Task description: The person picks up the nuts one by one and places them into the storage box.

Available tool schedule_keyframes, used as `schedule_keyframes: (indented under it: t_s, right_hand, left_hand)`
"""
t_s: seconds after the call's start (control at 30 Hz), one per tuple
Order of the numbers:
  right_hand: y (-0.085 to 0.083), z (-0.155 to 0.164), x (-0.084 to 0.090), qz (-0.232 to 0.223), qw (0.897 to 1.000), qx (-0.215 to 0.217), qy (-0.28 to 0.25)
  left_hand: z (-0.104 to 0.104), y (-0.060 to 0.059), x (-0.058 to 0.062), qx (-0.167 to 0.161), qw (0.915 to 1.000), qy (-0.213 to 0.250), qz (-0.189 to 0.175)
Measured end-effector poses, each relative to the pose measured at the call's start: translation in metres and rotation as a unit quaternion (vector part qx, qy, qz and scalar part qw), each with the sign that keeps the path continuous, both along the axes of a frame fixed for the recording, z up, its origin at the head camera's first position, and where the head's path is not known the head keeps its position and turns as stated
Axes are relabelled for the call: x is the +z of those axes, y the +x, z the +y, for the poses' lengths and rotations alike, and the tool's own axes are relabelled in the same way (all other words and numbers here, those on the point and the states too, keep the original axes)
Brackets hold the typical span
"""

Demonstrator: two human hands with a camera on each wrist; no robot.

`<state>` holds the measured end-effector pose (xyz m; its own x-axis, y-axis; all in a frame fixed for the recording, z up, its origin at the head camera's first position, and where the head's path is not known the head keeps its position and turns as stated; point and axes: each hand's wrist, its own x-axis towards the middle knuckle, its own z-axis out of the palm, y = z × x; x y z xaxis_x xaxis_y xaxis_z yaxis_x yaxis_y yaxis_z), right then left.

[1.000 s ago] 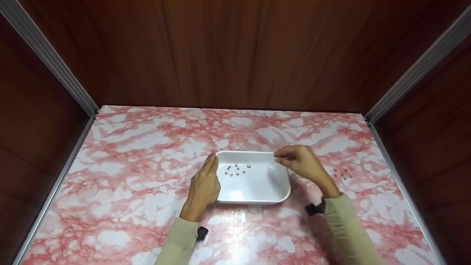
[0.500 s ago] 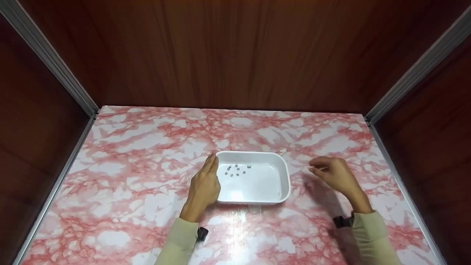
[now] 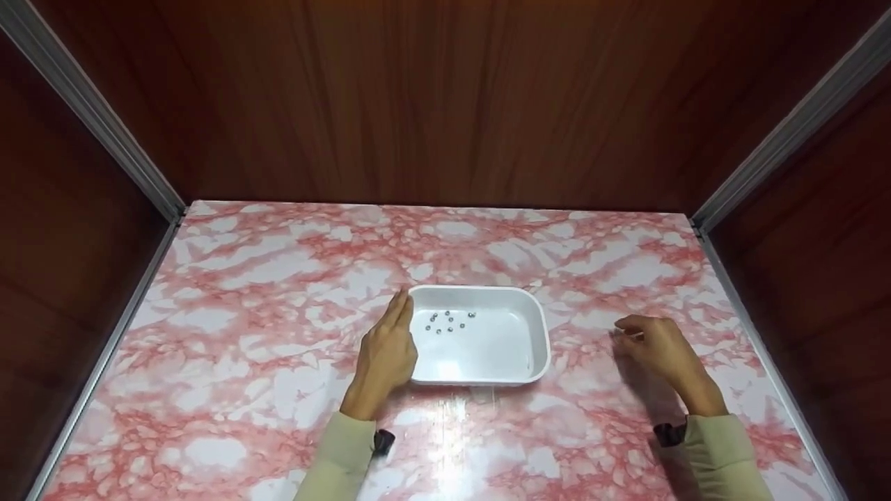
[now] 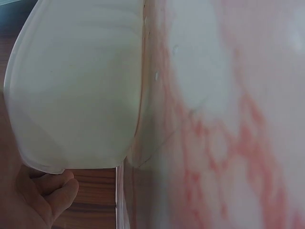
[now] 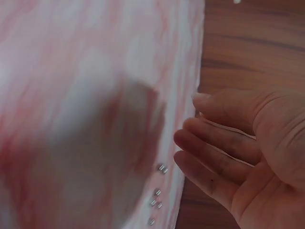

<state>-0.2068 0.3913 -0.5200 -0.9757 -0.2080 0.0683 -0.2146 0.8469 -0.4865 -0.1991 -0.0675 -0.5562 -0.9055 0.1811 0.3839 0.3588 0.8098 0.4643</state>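
Note:
A white rectangular tray [image 3: 487, 382] with rounded corners sits in the middle of the table. Several small shiny metal pieces [image 3: 450, 320] lie loose on its floor, toward the left. My left hand [image 3: 387, 344] rests against the tray's left end, fingers straight along the wall; the left wrist view has the tray's side [image 4: 76, 95] beside those fingers. Over the table to the right, my right hand [image 3: 665, 348] hangs with fingers loosely bent and holding nothing. More small metal pieces [image 5: 155, 202] lie below its fingertips in the right wrist view; the hand hides them in the head view.
The table top [image 3: 278, 278] has a red and white marbled pattern. Dark wood-grain panels [image 3: 445, 104] enclose it at the back and both sides, with grey metal strips [image 3: 104, 118] along the corners.
My right hand has left the tray's far right corner and moved right and nearer, over the loose metal pieces. The left hand and tray have stayed put.

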Motion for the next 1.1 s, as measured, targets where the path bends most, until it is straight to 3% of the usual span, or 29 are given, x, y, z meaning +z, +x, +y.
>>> schedule_keyframes:
  t_s: [0.27,0.5,0.77,1.1]
  right_hand:
    - [0.000,0.013,-0.004,0.025,0.999,-0.008,0.033]
    - [-0.005,0.016,-0.008,0.089,0.992,0.012,0.086]
    - [-0.004,0.020,-0.009,0.048,0.995,-0.001,0.083]
    - [-0.006,0.019,-0.014,0.058,0.996,0.004,0.072]
  left_hand:
    - [0.000,-0.001,0.001,0.003,1.0000,-0.001,-0.001]
    - [0.000,0.000,0.002,-0.007,1.0000,0.005,-0.002]
    - [0.000,-0.001,0.003,-0.003,0.9999,0.000,-0.012]
    - [0.000,0.001,0.003,0.004,0.9998,0.002,-0.020]
